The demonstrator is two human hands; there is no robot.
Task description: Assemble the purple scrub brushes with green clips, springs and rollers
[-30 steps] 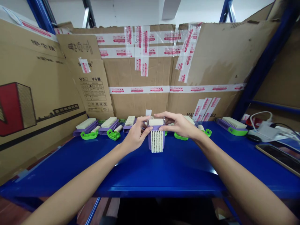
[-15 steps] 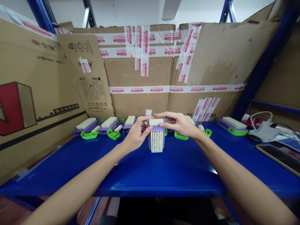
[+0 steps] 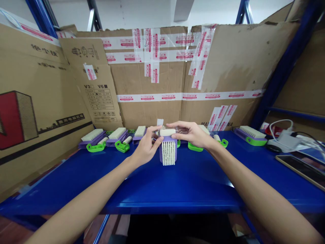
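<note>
head view:
- purple brush [image 3: 168, 153], one, cream bristles facing the wearer; over the middle of the blue worktop [image 3: 172, 189], between both hands; contact with the worktop cannot be told.
- white bar [image 3: 167, 132], one, lying crosswise at the brush's upper end.
- left hand [image 3: 148, 144], fingers and thumb closed on the upper left of the purple brush.
- right hand [image 3: 195, 135], gripping the upper right of the same.
- further brush [image 3: 252, 132], at right, green-edged, near a white charger [image 3: 284, 139].
- phone [image 3: 302, 169], one, right edge.
- cardboard panel [image 3: 149, 112], taped, behind.
</note>
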